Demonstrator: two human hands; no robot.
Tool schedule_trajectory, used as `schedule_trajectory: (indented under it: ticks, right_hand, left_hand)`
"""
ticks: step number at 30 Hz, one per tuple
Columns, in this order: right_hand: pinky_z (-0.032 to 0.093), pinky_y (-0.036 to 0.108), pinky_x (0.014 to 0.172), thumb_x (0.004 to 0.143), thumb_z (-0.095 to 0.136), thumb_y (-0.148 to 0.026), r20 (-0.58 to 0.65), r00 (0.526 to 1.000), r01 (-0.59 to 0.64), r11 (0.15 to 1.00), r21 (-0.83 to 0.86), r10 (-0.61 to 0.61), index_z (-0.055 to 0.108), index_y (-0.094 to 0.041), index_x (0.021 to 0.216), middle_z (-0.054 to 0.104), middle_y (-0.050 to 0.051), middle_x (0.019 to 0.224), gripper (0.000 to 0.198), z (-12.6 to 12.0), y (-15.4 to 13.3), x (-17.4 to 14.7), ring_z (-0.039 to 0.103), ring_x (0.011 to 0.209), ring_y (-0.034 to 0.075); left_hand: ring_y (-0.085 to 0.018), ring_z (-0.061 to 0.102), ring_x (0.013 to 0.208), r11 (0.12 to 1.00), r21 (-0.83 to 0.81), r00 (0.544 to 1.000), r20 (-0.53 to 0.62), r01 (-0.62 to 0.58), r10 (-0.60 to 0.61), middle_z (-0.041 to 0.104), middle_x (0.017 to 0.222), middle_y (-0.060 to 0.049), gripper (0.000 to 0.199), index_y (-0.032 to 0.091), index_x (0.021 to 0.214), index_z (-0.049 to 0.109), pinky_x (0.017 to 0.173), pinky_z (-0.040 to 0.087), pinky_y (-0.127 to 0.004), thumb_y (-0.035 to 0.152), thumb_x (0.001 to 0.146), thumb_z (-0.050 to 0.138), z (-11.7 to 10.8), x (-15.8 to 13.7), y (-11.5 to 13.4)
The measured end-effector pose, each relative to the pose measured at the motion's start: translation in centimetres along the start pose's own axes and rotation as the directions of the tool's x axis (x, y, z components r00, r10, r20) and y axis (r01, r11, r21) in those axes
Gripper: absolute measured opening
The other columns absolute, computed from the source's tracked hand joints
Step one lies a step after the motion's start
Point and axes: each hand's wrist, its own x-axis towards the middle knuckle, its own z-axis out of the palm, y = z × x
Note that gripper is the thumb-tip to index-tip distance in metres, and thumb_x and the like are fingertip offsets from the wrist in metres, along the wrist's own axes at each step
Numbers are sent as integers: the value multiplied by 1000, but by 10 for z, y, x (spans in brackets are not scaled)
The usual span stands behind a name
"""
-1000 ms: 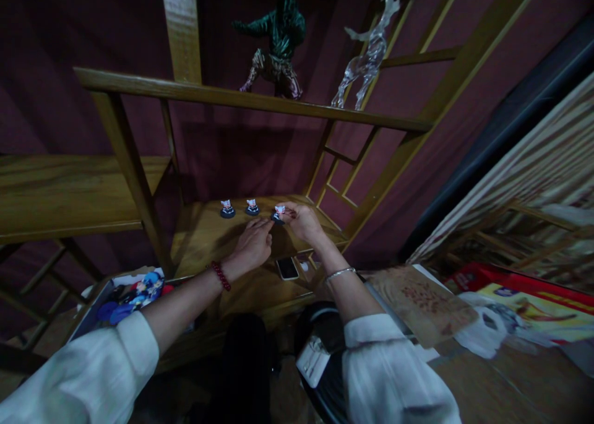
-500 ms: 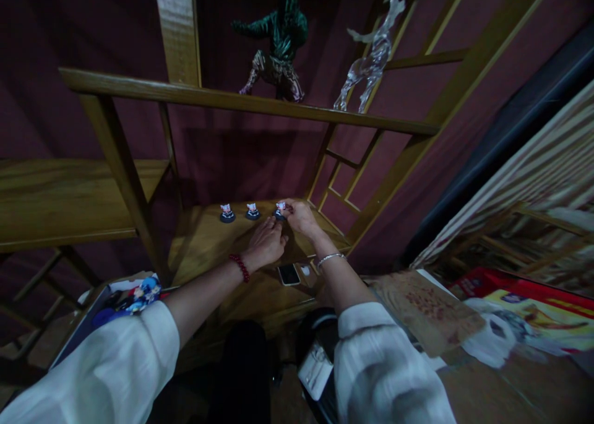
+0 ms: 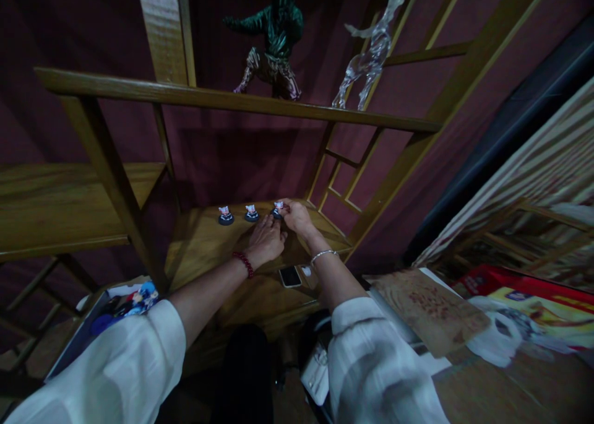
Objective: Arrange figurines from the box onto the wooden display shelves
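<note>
Three small figurines with pink-and-white heads and round dark bases stand in a row on the lower wooden shelf (image 3: pixel 195 244). They are the left figurine (image 3: pixel 225 215), the middle figurine (image 3: pixel 251 213) and the right figurine (image 3: pixel 278 210). Around the right figurine's side, the fingers of my right hand (image 3: pixel 297 218) are closed. My left hand (image 3: pixel 268 239), wearing a red bead bracelet (image 3: pixel 244 264), lies palm down just in front of it, fingers stretched out near the base. Whether those fingertips touch the base I cannot tell.
Above runs a wooden shelf board (image 3: pixel 241 100) carrying a green-jacketed statue (image 3: pixel 277 40) and a clear deer figure (image 3: pixel 369 59). A phone (image 3: pixel 290 276) lies below my hands. To the left is an open box (image 3: pixel 74 343) of figures; a cardboard piece (image 3: pixel 427 309) lies at right.
My view has shifted slightly. Both hands stay at the right figurine, with my right hand still closed on it; the other two figurines have not moved on the shelf.
</note>
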Motion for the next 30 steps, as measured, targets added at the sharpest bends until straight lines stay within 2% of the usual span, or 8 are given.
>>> schedule_trajectory:
  ticks: [4, 12, 23, 30]
  right_hand:
    - [48, 24, 76, 80, 54, -17, -9, 1000, -13, 1000, -20, 13, 64, -21, 102, 70, 4, 90, 25, 4, 1, 2, 64, 82, 15]
    - [47, 23, 76, 80, 55, -16, -5, 1000, -11, 1000, -10, 11, 63, -22, 104, 70, 3, 90, 26, 7, 2, 3, 64, 81, 14]
    - [47, 25, 80, 80, 55, -16, -13, 1000, -11, 1000, -28, 10, 63, -23, 102, 70, 3, 90, 25, 10, 5, 3, 63, 85, 16]
    - [47, 23, 78, 80, 54, -18, -11, 999, -32, 999, -17, 32, 62, -22, 105, 69, 3, 91, 27, 12, 5, 3, 63, 85, 16]
  left_hand:
    - [-27, 26, 133, 999, 32, 1000, -22, -15, 16, 35, 139, -24, 50, -2, 126, 41, 110, 18, -37, 30, 88, 32, 2, 3, -2]
    - [-28, 24, 134, 1000, 27, 1000, 18, 15, -16, 32, 141, -23, 48, 1, 123, 44, 109, 19, -42, 31, 88, 33, 0, 3, -1]
    - [-28, 23, 134, 999, 29, 999, 23, 31, -32, 31, 142, -21, 51, 6, 128, 39, 108, 17, -45, 34, 87, 32, 7, 6, -3]
    - [-29, 23, 134, 999, 42, 1000, 13, 27, -28, 31, 142, -22, 53, 3, 129, 38, 108, 19, -43, 36, 87, 31, 9, 7, -4]
